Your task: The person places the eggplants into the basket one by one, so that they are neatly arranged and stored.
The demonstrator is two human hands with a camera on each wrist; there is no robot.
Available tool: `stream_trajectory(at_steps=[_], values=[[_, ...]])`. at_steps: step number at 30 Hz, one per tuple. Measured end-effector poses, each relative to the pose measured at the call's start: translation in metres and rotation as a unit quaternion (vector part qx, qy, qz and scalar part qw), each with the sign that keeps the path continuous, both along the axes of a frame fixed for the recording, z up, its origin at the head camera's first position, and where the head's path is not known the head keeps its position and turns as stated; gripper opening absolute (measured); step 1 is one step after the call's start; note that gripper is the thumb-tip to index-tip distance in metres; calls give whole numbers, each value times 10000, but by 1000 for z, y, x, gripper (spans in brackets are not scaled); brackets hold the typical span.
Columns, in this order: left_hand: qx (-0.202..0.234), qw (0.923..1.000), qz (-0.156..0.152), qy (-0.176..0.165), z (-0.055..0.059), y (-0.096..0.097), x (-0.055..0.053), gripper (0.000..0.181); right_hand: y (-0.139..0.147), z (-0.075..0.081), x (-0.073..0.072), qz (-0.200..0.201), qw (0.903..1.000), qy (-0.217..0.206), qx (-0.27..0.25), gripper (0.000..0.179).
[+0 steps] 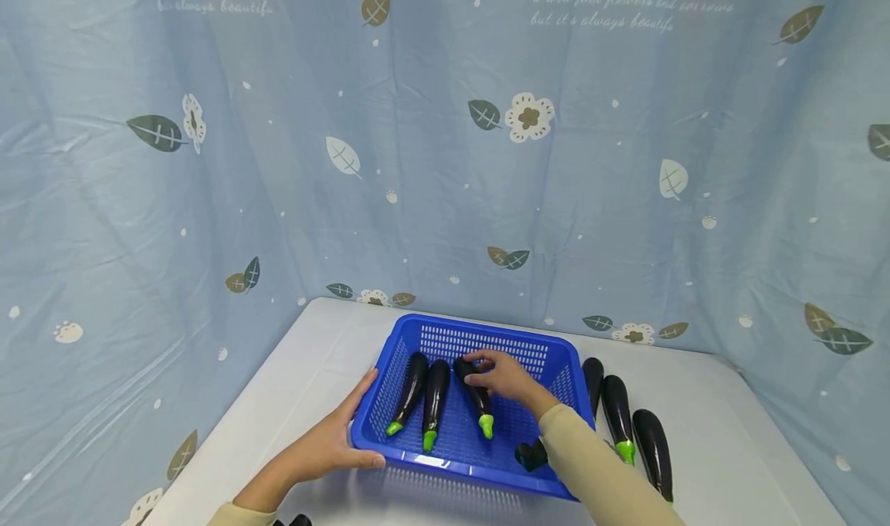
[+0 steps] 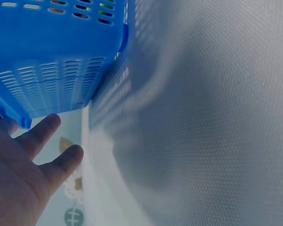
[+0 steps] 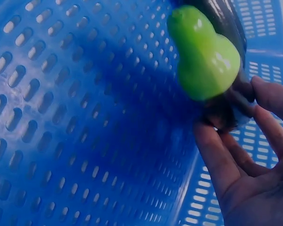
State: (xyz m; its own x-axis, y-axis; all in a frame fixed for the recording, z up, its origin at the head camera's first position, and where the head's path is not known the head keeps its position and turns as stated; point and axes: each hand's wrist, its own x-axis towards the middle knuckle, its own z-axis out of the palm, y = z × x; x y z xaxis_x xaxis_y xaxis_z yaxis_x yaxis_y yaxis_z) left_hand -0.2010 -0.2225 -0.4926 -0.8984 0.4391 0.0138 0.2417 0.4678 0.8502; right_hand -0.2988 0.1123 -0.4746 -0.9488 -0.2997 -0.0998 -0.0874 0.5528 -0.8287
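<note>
1. Our right sleeve crosses above the blue basket.
2. We pinch one eggplant inside it with our right hand.
3. Our left hand, its fingers extended, touches the basket's left side.

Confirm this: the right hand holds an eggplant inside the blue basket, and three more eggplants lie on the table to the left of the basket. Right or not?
Not quite: the three eggplants on the table lie to the right of the blue basket, as the head view shows. The right hand does hold an eggplant inside it.
</note>
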Motion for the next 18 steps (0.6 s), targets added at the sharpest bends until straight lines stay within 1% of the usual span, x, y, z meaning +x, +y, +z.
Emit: stream_trajectory(at_steps=[6,9,18], values=[[-3,10000,-15,19,1,1,-1,129,-4,-5,-1,135,9998,-120,-67,46],[3,10000,-16,30,2,1,-1,129,-5,-4,-1,171,9997,-127,-83,48],[-6,10000,-19,16,2,1,0,129,-9,-3,0,138,9998,-115,-77,51]])
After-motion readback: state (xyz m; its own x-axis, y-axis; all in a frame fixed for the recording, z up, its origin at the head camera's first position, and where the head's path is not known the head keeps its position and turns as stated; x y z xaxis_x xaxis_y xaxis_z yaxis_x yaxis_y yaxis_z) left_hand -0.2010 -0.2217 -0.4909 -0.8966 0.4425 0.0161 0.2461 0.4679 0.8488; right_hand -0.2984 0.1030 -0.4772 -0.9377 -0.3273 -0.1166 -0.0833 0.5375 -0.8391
